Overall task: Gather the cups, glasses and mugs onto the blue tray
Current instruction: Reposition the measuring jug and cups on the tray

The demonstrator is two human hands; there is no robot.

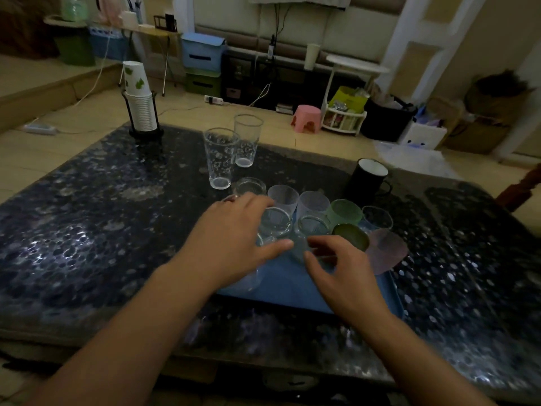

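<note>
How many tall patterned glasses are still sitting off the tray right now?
2. One tall patterned glass stands on the dark table just beyond the left hand; the second stands right behind it, nearer the far edge. Both are off the blue tray. None seem hidden.

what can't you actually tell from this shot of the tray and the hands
- Head view: whether the left hand grips a clear glass; its fingers cover the near side.
- Right hand: fingers curled over another clear glass, contact blurred.
- Blue tray: left edge and far rim hidden by hands and glasses.
- Black mug: contents not visible in the dim light.
</note>
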